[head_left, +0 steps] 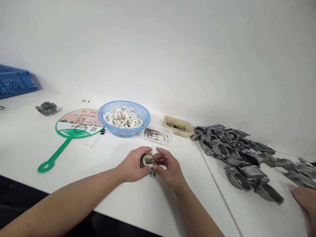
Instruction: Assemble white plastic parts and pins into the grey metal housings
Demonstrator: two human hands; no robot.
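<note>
A blue basket (124, 133) holds white curved pieces (123, 116), a clear tray (170, 136) dark pins (153, 134), a cream box (183, 133) thin bits (174, 125), on a white bench (118, 204) against a pale wall (158, 59), and at the frame's lower centre your left grip (133, 164) clasps a cream-ringed grey housing (152, 172), your right grip (171, 171) at its side, whether pinching I can't tell.

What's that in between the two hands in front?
The head view shows a grey part with a whitish ring on it, between the left hand and the right hand.
</note>
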